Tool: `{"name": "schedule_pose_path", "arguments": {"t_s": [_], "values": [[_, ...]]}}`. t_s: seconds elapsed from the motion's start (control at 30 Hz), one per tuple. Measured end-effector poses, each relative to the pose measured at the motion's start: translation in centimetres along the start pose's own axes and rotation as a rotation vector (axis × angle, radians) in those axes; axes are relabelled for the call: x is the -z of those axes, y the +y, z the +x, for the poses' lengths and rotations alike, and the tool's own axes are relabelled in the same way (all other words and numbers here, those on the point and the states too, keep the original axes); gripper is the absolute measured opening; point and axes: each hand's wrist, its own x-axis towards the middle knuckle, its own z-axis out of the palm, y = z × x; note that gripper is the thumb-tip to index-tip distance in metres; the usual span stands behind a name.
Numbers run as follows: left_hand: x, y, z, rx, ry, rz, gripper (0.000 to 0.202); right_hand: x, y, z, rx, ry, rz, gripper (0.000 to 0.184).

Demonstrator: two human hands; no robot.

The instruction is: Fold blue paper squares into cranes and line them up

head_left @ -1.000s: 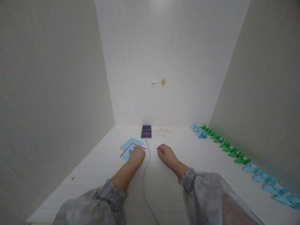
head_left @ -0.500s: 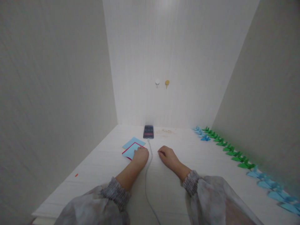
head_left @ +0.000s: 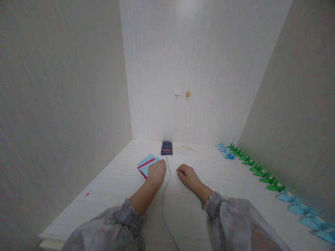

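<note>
My left hand [head_left: 157, 172] is closed at the right side of a light blue sheet of origami paper [head_left: 143, 169] with red borders, its fingertips partly hidden behind the hand. Another blue sheet [head_left: 148, 159] lies flat just behind that one. To the right of the cable, my right hand [head_left: 188, 177] rests on the table with curled fingers, thumb and forefinger close together. Whatever may be between those fingers is hidden from me.
A phone [head_left: 166, 148] leans near the back wall, its white cable [head_left: 163, 205] running forward between my arms. Folded green paper cranes [head_left: 258, 168] and blue paper cranes [head_left: 300, 209] line the right side. A small orange scrap [head_left: 87, 194] lies left. Two hooks [head_left: 187, 94] hang on the wall.
My left hand has shifted slightly over the bordered sheet, whose red upper border now shows as a wider, straighter band. The right hand keeps its place. The view has moved a little.
</note>
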Motion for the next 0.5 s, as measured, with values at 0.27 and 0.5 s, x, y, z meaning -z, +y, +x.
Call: {"name": "schedule_pose_path", "arguments": {"t_s": [0.27, 0.5], "values": [[0.2, 0.3, -0.5, -0.253, 0.493, -0.596, 0.029, -1.5, 0.0, 0.8, -0.113, 0.111, 0.568, 0.06], [-2.0, 1.2, 0.8, 0.197, 0.155, -1.695, 0.037, -0.3, -0.9, 0.7, -0.26, 0.033, 1.041, 0.03]]}}
